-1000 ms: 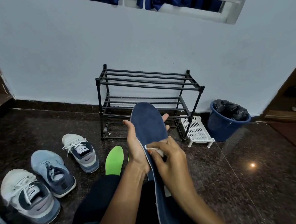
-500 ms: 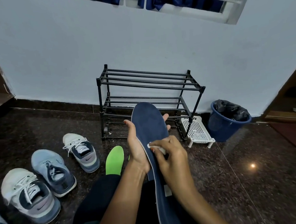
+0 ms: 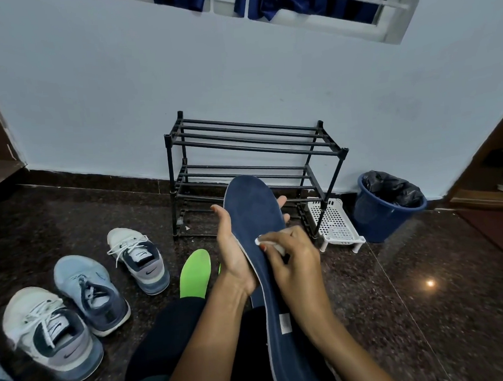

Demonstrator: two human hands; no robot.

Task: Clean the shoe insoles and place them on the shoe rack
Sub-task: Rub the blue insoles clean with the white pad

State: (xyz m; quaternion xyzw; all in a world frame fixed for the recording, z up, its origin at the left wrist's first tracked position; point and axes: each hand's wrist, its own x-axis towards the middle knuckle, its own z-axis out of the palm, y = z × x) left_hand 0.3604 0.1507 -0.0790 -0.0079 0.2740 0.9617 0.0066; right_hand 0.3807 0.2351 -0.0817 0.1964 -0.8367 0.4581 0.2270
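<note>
You wiped a blue insole over your lap, facing the empty-barred black shoe rack by the wall.

Your left hand cradled the blue insole from beneath, its grip curled round both edges: thumb on the left side, fingertips showing past the right, and the toe end tilted up toward the rack. The grip of your right hand pinched a small white wipe and pressed it on the insole's middle. A green insole lay on the floor just beyond your knee, with sneakers to its left. A white plastic stand and a blue bin stood to the right of the rack.
</note>
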